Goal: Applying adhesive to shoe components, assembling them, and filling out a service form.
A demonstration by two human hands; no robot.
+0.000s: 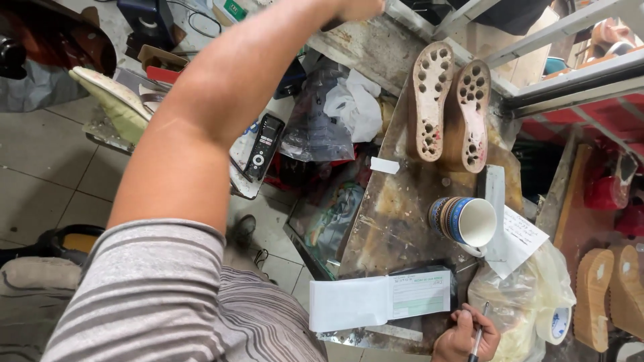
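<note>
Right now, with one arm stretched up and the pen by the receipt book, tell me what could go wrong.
The cup lies on its side beside the receipt book; a nudge might roll it off the worktop. The left hand reaches out of sight, so it may knock the two shoe soles leaning nearby.

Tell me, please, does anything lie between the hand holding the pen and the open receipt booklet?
Nothing visible does: the right hand with the pen sits just right of the booklet, with only bare worktop between.

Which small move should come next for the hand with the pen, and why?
Probably bring the right hand, holding a thin dark pen, left onto the open white receipt booklet: the pen tip sits just beside its green-printed page, not yet on it.
</note>
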